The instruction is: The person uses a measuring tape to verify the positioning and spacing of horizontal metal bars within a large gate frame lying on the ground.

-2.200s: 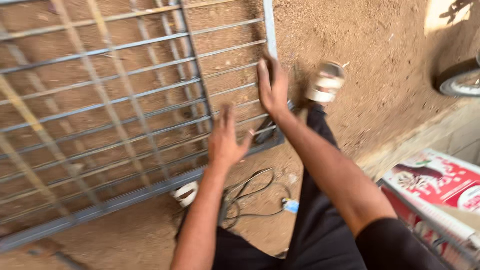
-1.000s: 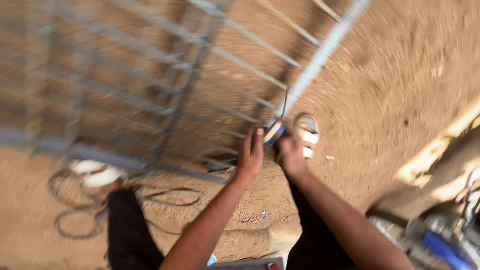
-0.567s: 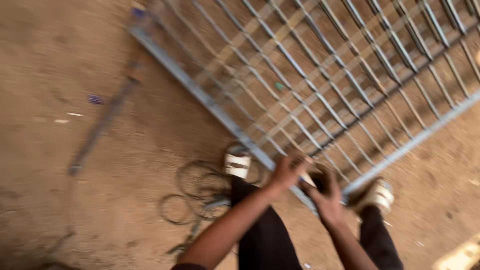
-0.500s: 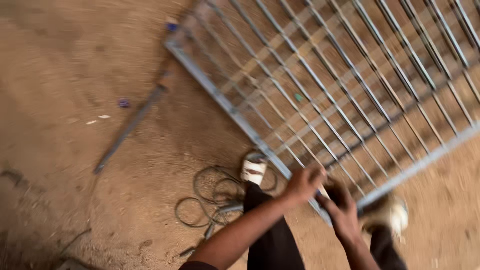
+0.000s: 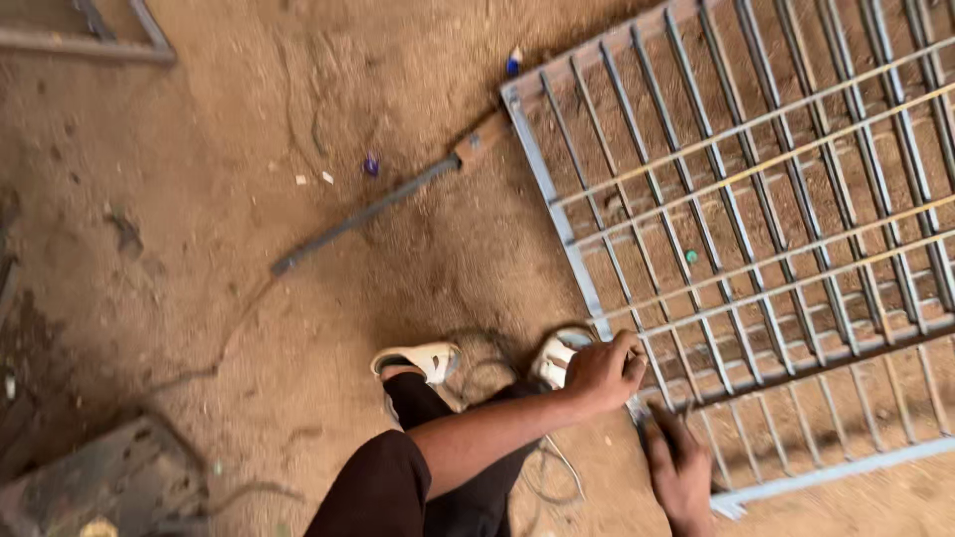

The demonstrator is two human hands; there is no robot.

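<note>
a: what is seen at left?
b: a long metal bar (image 5: 373,211) is left on the dirt; the left hand (image 5: 605,371) is curled round the metal grille (image 5: 756,219) frame
a: and the right hand (image 5: 681,472)?
b: laid flat on the frame's corner; a firmer grip is judged needed before any lift

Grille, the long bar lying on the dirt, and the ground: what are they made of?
Grille: looks like welded steel, grey frame tube and thin rods, bare or primed, some cross rods yellowish. Left hand grips its frame edge; right hand rests on it.
Bar: probably steel, dull grey, with a brownish block at one end, possibly wood or rust.
Ground: loose reddish-brown dirt.
</note>
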